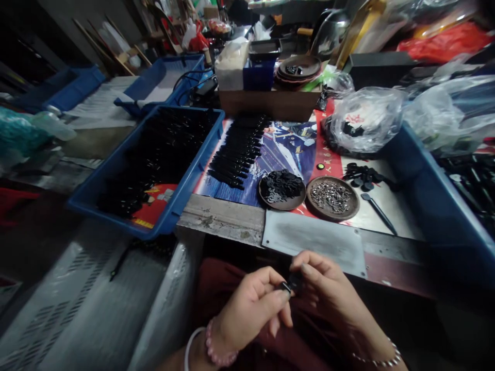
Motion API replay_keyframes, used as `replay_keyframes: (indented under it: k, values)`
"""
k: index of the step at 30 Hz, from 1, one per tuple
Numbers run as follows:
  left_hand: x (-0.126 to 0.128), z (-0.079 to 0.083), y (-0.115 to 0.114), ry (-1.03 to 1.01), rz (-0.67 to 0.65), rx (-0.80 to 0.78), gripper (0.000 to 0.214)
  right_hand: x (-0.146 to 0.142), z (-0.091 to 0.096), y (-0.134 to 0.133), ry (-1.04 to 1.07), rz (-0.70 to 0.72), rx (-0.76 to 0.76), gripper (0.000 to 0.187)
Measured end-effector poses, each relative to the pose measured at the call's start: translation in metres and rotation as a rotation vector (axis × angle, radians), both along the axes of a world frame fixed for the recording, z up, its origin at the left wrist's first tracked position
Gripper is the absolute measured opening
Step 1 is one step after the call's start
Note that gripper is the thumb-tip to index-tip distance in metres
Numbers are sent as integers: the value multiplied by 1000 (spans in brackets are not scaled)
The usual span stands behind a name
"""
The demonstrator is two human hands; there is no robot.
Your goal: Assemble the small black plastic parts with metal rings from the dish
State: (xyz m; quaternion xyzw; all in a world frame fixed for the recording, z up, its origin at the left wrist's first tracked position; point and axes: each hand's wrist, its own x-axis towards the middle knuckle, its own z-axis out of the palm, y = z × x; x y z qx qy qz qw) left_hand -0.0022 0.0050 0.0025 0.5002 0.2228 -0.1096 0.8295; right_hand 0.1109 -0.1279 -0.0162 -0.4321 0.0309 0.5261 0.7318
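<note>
My left hand (251, 306) and my right hand (328, 293) meet low in the view, over my lap and below the bench edge. Both pinch a small black part (291, 284) between their fingertips; its shape is too small to make out. Just beyond, on the bench, lies a grey metal plate (313, 239). Behind it stand two round brown dishes: one (281, 189) heaped with small black pieces, the other (332, 197) holding several small silvery metal pieces. A black stick-like tool (379, 210) lies to the right of the dishes.
A blue tray (154, 159) full of black parts sits at the left. Rows of black parts (240, 149) lie on a printed sheet. Loose black discs (361, 174), plastic bags (365, 118), another blue bin (429, 201) and a cardboard box (270, 100) crowd the back and right.
</note>
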Motion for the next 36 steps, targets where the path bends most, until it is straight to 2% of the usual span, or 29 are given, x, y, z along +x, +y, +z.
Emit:
replay_keyframes:
  k: [5, 11, 15, 22, 31, 33, 36]
  values:
    - [-6, 8, 0, 41, 1, 63, 17, 5, 2, -3, -72, 96, 63, 31]
    - [-3, 8, 0, 54, -14, 142, 14, 11, 16, -2, -256, -35, -201, 44]
    - [1, 6, -3, 48, -51, 203, 9, 11, 21, -1, -345, -36, -262, 46]
    - [1, 8, -5, 25, -83, 378, 14, 4, 7, -5, -355, 15, -166, 42]
    - [-15, 7, -18, 63, -89, 431, 17, -15, 8, -8, -518, 70, -151, 39]
    - [-18, 11, -20, 47, -103, 461, 19, -13, 8, -12, -482, 131, -105, 39]
    - [-19, 16, -22, -12, -102, 503, 24, -12, 7, -17, -321, 193, -20, 32]
